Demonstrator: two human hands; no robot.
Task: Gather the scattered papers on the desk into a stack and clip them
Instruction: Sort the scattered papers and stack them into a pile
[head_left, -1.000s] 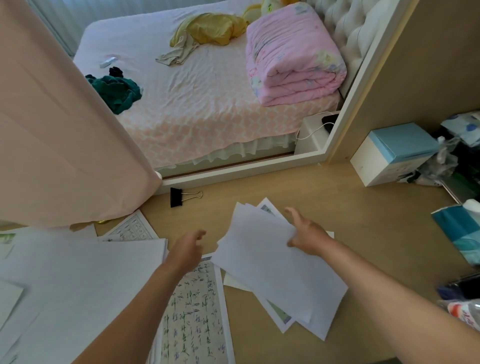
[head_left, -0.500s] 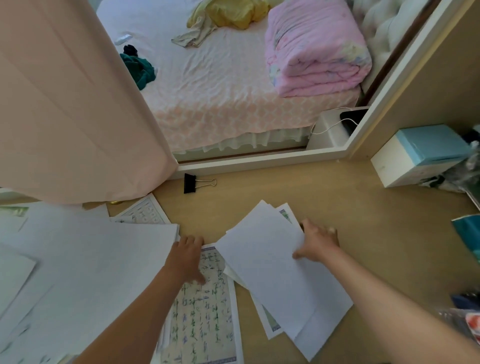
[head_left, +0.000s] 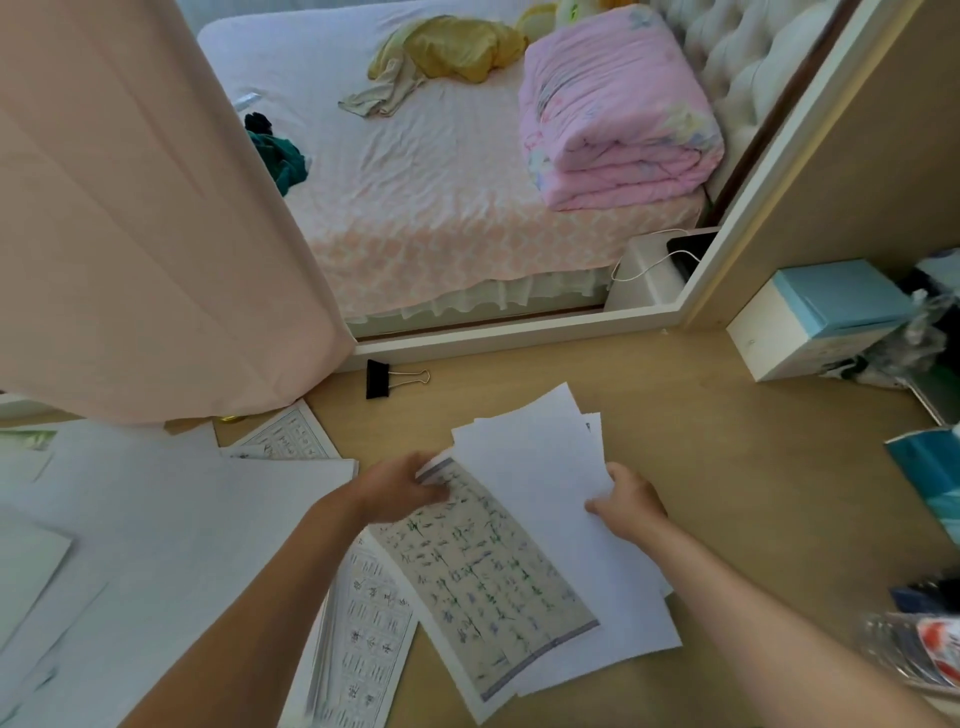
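My left hand pinches the top edge of a handwritten sheet, long axis running toward me; my right hand grips the blank stack just beside it. The binder clip lies beyond, nearer my left hand.

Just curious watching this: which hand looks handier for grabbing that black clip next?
Probably the left hand: the binder clip lies straight beyond it, while the right hand grips the white sheets farther away.
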